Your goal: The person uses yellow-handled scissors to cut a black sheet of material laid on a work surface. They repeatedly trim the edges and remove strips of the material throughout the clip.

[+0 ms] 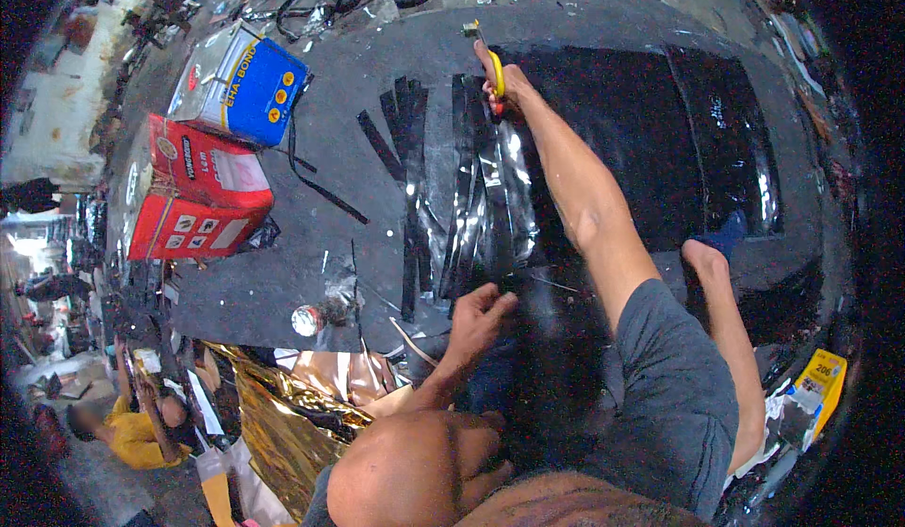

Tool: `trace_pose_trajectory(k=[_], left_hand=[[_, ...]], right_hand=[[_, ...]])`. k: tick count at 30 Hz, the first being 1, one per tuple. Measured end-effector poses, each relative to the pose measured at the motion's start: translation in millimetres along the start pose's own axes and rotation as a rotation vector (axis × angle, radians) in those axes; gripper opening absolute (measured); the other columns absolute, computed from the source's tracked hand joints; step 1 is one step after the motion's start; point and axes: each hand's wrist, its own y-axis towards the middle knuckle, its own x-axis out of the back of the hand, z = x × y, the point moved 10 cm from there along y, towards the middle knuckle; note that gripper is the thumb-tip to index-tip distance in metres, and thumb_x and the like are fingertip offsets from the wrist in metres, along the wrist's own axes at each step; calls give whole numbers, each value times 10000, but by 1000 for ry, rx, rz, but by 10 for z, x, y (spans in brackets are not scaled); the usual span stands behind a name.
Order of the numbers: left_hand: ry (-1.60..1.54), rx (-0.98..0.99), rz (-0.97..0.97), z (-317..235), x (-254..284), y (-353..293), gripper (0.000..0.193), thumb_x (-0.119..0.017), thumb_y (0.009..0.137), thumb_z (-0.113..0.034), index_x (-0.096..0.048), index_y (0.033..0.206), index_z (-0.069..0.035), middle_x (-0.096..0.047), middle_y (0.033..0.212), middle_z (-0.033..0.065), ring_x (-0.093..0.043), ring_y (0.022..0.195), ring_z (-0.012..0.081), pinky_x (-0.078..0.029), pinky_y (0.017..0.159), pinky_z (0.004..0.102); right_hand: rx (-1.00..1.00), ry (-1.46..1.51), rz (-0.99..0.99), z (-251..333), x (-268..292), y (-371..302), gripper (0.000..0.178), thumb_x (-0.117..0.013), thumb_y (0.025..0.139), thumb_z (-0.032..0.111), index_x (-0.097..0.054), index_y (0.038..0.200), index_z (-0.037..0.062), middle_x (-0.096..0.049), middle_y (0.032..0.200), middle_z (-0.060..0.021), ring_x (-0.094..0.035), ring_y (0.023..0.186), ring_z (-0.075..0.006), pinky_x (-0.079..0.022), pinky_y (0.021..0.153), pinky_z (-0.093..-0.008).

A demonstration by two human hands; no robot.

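My right hand is stretched far forward, gripping a yellow-handled tool with an orange-red part; its exact kind is unclear. Beneath it, glossy black strips lie side by side on the dark work surface. My left hand is near me at the strips' close end, thumb and forefinger bent together. Whatever those fingers pinch, if anything, cannot be made out. To the right of the strips spreads a wide black sheet, partly covered by my right forearm.
A blue-and-white can and a red box stand at the left. Closer in lies a clear container. Gold foil sheeting is beside my bent knee. A person in yellow sits at far left; a yellow package is at right.
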Motion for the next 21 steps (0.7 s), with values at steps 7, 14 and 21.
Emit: trace_pose_trajectory(k=[7, 14, 21], left_hand=[[1014, -84, -431, 21, 788, 54, 429, -682, 701, -141, -497, 1061, 0, -500, 1032, 175, -487, 1002, 346, -410, 833, 449], [385, -235, -137, 321, -131, 753, 512, -666, 711, -152, -480, 1150, 36, -578, 1011, 179, -585, 900, 301, -469, 805, 345], [273, 22, -300, 426, -216, 1040, 323, -694, 684, -189, -632, 909, 34, -651, 762, 116, -627, 710, 204, -495, 689, 324]], right_hand=[[-3, -51, -6, -80, 362, -642, 727, -433, 760, 731, -518, 604, 26, -491, 467, -82, -503, 355, -231, -448, 370, -383], [-169, 142, -11, -1265, 511, -2540, 726, -259, 803, 751, -481, 674, 72, -424, 460, -25, -426, 328, -147, -389, 332, -277], [-416, 204, -61, -1984, 229, -4404, 747, -231, 836, 715, -525, 729, 37, -450, 483, -40, -468, 374, -149, -406, 369, -275]])
